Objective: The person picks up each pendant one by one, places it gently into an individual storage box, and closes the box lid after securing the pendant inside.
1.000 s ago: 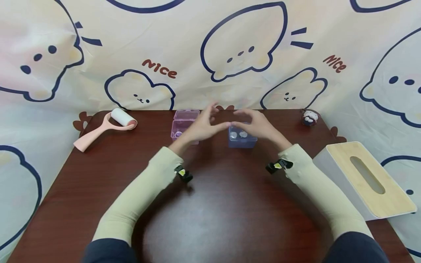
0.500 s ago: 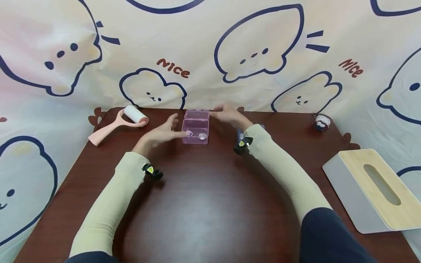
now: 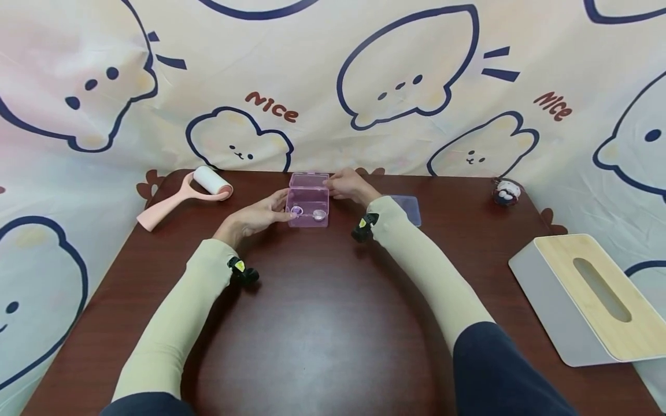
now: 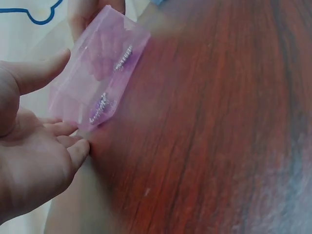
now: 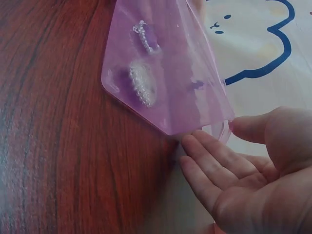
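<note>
A clear pink plastic box [image 3: 314, 202] stands at the back middle of the table with its lid [image 3: 309, 180] raised. Two small ring-shaped pieces edged with clear beads [image 5: 141, 84] lie inside. My left hand [image 3: 255, 218] is at the box's left side, fingertips by its lower corner in the left wrist view and thumb held apart from the fingers. At the right side, my right hand [image 3: 350, 185] has its thumb against the edge of the raised lid. Its other fingers stretch toward the box's corner, fairly straight.
A clear blue box [image 3: 408, 208] lies behind the right forearm, partly hidden. At the far left rests a pink-handled lint roller [image 3: 179, 199]. A small dark and white trinket [image 3: 506, 192] sits at the back right, and a tissue box [image 3: 588, 300] at the right edge.
Both hands have moved left from the blue box to the pink one. Over the last half second, the left fingers came in against its side and the right hand settled by the lid.
</note>
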### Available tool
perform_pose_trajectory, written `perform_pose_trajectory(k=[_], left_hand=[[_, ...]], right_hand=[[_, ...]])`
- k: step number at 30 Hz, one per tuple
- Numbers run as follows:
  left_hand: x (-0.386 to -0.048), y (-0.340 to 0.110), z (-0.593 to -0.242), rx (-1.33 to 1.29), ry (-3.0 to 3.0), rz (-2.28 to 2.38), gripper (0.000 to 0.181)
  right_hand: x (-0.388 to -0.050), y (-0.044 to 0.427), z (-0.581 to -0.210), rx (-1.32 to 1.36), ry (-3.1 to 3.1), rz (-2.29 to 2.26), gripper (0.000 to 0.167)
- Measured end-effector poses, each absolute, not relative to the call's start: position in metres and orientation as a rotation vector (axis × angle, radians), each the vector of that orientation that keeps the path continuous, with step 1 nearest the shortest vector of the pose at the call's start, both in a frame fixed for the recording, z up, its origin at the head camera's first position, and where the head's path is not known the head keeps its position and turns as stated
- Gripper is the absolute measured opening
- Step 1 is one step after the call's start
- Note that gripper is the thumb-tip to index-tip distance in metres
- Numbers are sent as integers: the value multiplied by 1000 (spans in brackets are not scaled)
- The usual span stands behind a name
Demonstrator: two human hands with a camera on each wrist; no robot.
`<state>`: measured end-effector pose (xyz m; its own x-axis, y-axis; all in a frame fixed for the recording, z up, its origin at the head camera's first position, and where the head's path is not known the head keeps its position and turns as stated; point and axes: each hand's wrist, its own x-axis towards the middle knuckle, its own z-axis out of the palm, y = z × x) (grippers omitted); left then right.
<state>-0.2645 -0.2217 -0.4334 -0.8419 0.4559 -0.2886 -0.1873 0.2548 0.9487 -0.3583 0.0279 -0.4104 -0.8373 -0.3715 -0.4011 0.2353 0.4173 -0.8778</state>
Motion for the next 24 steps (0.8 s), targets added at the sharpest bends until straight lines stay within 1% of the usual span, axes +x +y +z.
perform_pose_trajectory(k=[9, 16, 17, 21, 24], left_hand=[[-263, -221, -435, 262, 2011, 1609, 88], [-263, -220, -434, 277, 2021, 1589, 86], [-263, -220, -434, 276, 2022, 1584, 86], [-261, -220, -431, 273, 2026, 1567, 86], [-261, -220, -430, 266, 2027, 1555, 86]], right_hand=[[-358, 25, -410, -103, 2117, -1505, 56], [-358, 25, -406, -99, 2120, -1551, 54], [-359, 25, -405, -101, 2125, -1551, 54], [-362, 25, -404, -127, 2145, -1552, 43], [-363, 25, -402, -134, 2150, -1573, 42]])
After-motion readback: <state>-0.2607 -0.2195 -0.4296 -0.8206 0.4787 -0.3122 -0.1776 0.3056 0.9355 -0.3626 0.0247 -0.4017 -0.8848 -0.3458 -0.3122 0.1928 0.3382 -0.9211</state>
